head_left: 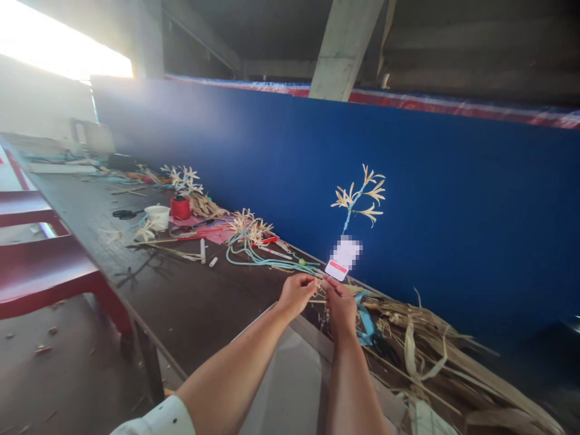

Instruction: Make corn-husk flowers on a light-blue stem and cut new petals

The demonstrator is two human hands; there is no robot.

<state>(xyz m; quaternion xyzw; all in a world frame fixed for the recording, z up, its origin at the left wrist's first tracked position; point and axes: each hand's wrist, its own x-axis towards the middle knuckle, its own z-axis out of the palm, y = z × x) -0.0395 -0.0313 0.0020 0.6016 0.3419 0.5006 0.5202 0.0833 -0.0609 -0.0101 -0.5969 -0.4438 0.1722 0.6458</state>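
Observation:
My left hand [298, 294] and my right hand [341, 307] meet over the table, fingertips almost touching. Both are closed in a pinch on a small pale piece of dried husk [318, 285], its exact shape too small to make out. Just beyond them a white card or screen with a red band [336, 270] leans upright, partly pixelated. Above it rises a branch of pale husk flowers [357, 198] with a light-blue wrapped stem. Light-blue wrapped stems [267, 261] with more husk flowers [251, 228] lie left of my hands.
Dried husks [421, 326] and a blue ribbon [366, 320] lie to the right. Along the dark table [199, 302] are a white cup [157, 218], red thread spool [180, 208] and black scissors [127, 214]. A blue panel [453, 199] stands behind; red stools [49, 266] stand left.

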